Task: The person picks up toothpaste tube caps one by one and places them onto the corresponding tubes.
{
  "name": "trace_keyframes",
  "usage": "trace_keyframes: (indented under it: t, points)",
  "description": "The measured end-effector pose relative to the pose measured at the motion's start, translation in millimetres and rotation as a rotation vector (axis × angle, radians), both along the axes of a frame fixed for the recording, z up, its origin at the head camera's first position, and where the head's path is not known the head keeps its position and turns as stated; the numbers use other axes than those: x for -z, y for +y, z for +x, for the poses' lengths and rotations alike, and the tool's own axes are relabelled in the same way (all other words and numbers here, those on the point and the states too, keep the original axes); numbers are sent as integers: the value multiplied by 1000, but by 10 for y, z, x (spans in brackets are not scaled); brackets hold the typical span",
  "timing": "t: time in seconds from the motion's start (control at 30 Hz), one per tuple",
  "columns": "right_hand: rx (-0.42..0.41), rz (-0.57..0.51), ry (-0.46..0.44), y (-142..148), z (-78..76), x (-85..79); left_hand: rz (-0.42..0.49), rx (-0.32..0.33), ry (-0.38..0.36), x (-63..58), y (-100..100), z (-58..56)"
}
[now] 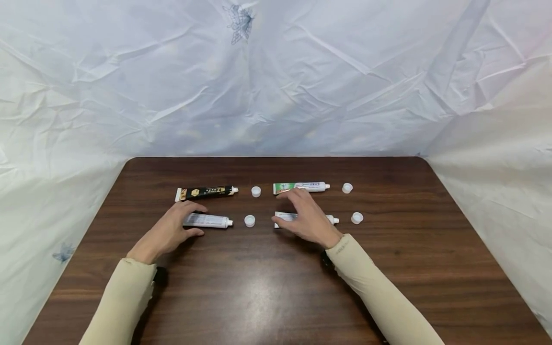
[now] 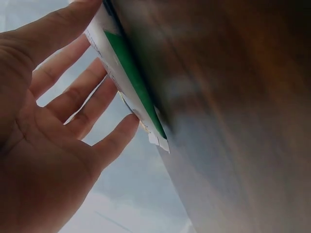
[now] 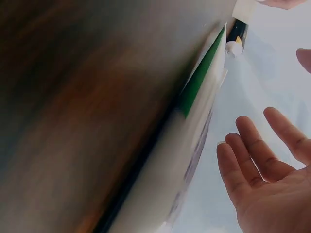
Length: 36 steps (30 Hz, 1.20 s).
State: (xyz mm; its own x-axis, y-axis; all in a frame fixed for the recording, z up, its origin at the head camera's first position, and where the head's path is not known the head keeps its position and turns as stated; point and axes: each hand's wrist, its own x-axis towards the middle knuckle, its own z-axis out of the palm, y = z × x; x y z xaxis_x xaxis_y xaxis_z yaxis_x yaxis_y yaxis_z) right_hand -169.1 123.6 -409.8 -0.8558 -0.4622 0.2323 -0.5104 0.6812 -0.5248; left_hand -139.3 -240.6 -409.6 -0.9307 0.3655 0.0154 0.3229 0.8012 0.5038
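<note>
My left hand [image 1: 170, 227] reaches around the rear end of a white toothpaste tube [image 1: 207, 221], thumb on the near side and fingers on the far side. In the left wrist view that tube [image 2: 131, 80] shows a green stripe, and the fingers [image 2: 80, 97] are spread beside it; contact is hard to tell. My right hand [image 1: 310, 218] hovers over another white tube [image 1: 284, 218], hiding its middle. The right wrist view has this tube [image 3: 194, 126] apart from the loosely extended fingers [image 3: 252, 155]. Both tubes lie uncapped, nozzles to the right.
Behind lie a black toothpaste tube [image 1: 207, 192] and a green-and-white one [image 1: 310, 187]. White caps stand right of the tubes: one [image 1: 256, 191], another [image 1: 249, 221], and more at right [image 1: 347, 188]. White cloth [image 1: 276, 96] surrounds the brown table [image 1: 258, 297].
</note>
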Motion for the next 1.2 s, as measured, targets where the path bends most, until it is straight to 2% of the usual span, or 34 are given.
trace_keyframes:
  t: [0.17, 0.33, 0.47, 0.7, 0.93, 1.2]
  points:
    - [-22, 0, -27, -103, -18, -18, 10, -6, 2, -2, 12, -31]
    - [-45, 29, -40, -187, -25, -39, 4, 15, 12, 6, 18, -47]
    - [-61, 50, -59, -244, -24, -60, -17, 16, 12, 0, 34, -52]
    - [-135, 86, -100, -383, -50, -76, -63, 21, 33, -1, 47, -43]
    - [-183, 112, -165, -493, -81, -99, -95, 27, 52, -7, 57, -18]
    - [-174, 96, -270, -597, -92, -82, -82, 36, 61, 5, 72, 4]
